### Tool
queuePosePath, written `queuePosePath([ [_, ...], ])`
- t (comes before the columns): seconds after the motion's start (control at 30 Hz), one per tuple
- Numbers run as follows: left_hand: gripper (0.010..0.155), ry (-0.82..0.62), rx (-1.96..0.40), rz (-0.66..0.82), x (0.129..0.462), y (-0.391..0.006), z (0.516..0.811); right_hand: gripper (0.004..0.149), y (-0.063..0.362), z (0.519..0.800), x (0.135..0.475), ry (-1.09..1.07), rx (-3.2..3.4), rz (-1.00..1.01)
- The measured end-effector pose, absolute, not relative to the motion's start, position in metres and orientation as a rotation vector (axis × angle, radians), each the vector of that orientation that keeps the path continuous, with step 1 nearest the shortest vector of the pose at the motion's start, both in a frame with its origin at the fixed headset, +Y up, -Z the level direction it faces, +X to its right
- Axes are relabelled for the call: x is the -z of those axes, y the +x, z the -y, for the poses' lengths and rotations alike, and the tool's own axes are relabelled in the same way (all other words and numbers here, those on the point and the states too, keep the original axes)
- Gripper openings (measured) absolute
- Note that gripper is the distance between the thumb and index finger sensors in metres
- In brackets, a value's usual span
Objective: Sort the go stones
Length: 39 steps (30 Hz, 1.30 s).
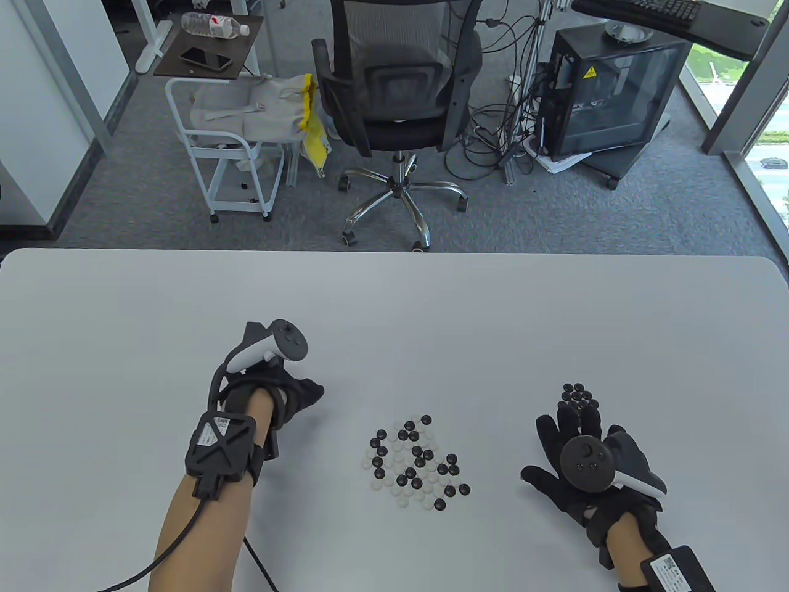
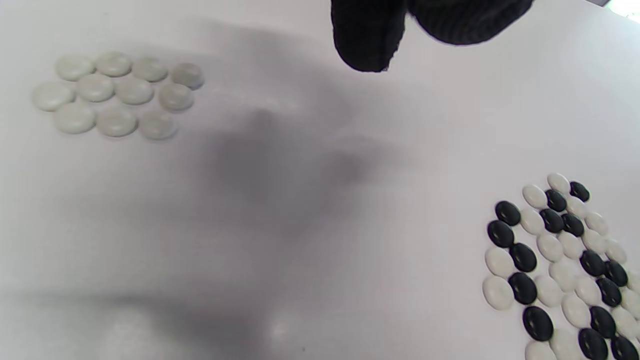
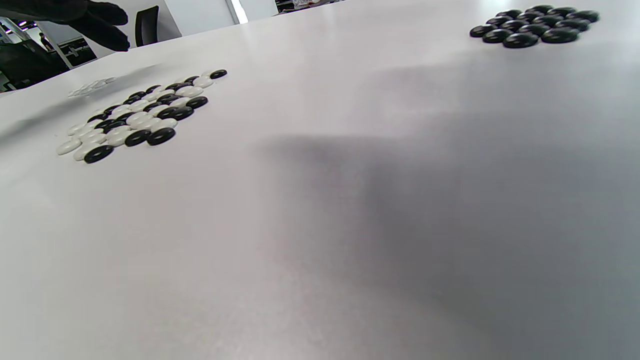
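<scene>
A mixed pile of black and white Go stones point(image 1: 416, 462) lies in the middle of the white table point(image 1: 394, 308); it also shows in the left wrist view point(image 2: 560, 265) and the right wrist view point(image 3: 135, 115). A group of black stones point(image 1: 576, 394) point(image 3: 532, 22) lies just beyond the fingertips of my right hand point(image 1: 564, 431), which is spread open and holds nothing. A group of white stones point(image 2: 115, 95) point(image 3: 92, 87) lies to the left, hidden under my left hand point(image 1: 305, 394) in the table view. The left fingertips point(image 2: 367, 40) hang above the table with no stone visible.
An office chair point(image 1: 397, 92), a white trolley point(image 1: 228, 142) and a computer case point(image 1: 607, 92) stand on the floor beyond the table's far edge. A cable point(image 1: 185, 542) runs from my left wrist toward the near edge.
</scene>
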<state>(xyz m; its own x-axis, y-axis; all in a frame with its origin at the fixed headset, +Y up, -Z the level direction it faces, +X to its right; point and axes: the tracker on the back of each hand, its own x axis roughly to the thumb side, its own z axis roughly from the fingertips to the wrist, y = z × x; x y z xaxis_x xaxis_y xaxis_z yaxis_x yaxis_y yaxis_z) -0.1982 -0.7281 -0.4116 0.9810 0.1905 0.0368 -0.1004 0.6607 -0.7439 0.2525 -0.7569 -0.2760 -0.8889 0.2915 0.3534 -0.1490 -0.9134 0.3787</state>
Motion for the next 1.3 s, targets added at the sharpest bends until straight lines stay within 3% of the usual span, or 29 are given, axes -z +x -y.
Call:
queuePosePath([
  [0.33, 0.066, -0.856, -0.1, 0.397, 0.401, -0.102, 0.739, 0.085, 0.248, 0.757, 0.276, 0.616, -2.793, -0.517],
  [0.77, 0.068, -0.899, -0.088, 0.467, 0.402, -0.053, 0.773, 0.085, 0.25, 0.757, 0.275, 0.608, -2.79, -0.521],
  [1.0, 0.067, -0.873, -0.065, 0.333, 0.413, -0.085, 0.77, 0.085, 0.251, 0.757, 0.275, 0.604, -2.787, -0.519],
  [1.3, 0.066, -0.887, -0.177, 0.02, 0.424, -0.194, 0.763, 0.085, 0.253, 0.758, 0.276, 0.601, -2.783, -0.521],
])
